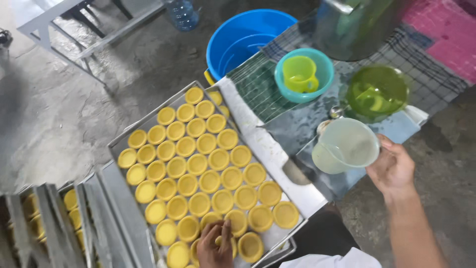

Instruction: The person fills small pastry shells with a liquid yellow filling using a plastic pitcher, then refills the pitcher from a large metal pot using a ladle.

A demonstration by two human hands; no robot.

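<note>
My right hand [394,168] grips the handle of a clear plastic jug [345,145] with a little pale liquid in it, held over the wet table just right of the tray. My left hand [214,244] rests fingers down on the yellow pastry shells [198,164] at the near edge of a metal baking tray [119,142]. Several rows of these empty round shells fill the tray.
A teal bowl [320,67] holding a lime-green cup [299,74] and a green lidded bowl [377,92] stand on the table behind the jug. A blue bucket [243,34] and a large metal pot [352,25] are farther back. More trays of shells [69,208] are racked at lower left.
</note>
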